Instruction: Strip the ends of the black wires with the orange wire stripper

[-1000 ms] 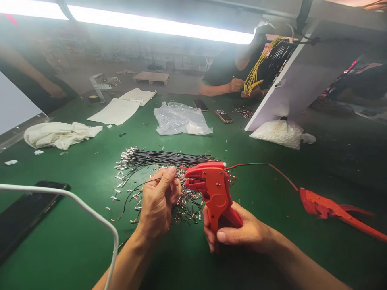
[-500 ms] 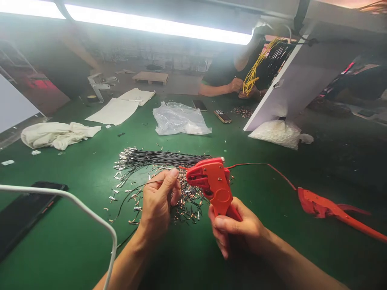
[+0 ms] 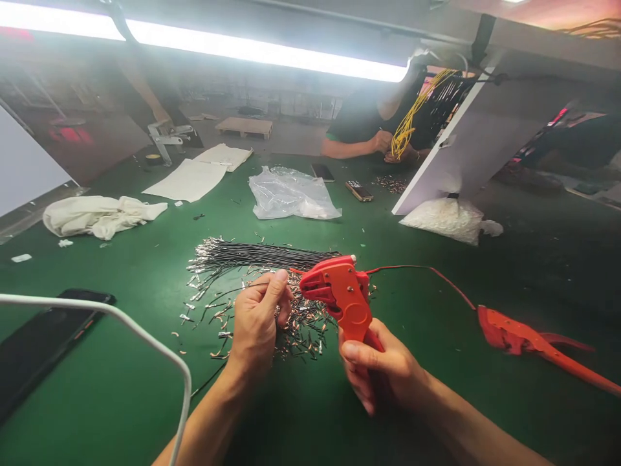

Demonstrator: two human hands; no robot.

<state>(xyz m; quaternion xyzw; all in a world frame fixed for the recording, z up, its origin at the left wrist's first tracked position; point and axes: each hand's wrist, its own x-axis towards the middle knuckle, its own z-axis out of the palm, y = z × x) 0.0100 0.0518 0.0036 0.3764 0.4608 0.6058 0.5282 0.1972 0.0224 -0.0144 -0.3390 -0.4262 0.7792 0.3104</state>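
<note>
At the far left of the green table (image 3: 97,388) lay one dark phone (image 3: 43,336), with one white cable (image 3: 145,343) arching over it and one crumpled white cloth (image 3: 97,215) further back. Toward the middle, one bundle of black wires (image 3: 257,254) lay just behind a scatter of cut wire ends (image 3: 301,327).

The left hand (image 3: 257,320) was pinched shut on a single thin black wire (image 3: 218,299), thumb and forefinger together, its tip held up beside the tool's mouth. The right hand (image 3: 383,372) was wrapped around the handles of one orange wire stripper (image 3: 339,294), raised just above the scraps; the fingers looked loosely curled, so the handles seemed unsqueezed and the jaws apart.

By my judgement, the step in hand was feeding the wire's end into the stripper. The next move called for seating that end squarely between the jaws, then a firm squeeze of the handles.

To the right, one red wire (image 3: 427,272) ran to a second orange tool (image 3: 528,340) lying flat. Behind were two sheets of paper, one clear plastic bag (image 3: 291,194), two more phones, one white bag of small parts (image 3: 446,217) under a slanted white board (image 3: 466,142), and another person's hands working yellow wires (image 3: 412,110).
</note>
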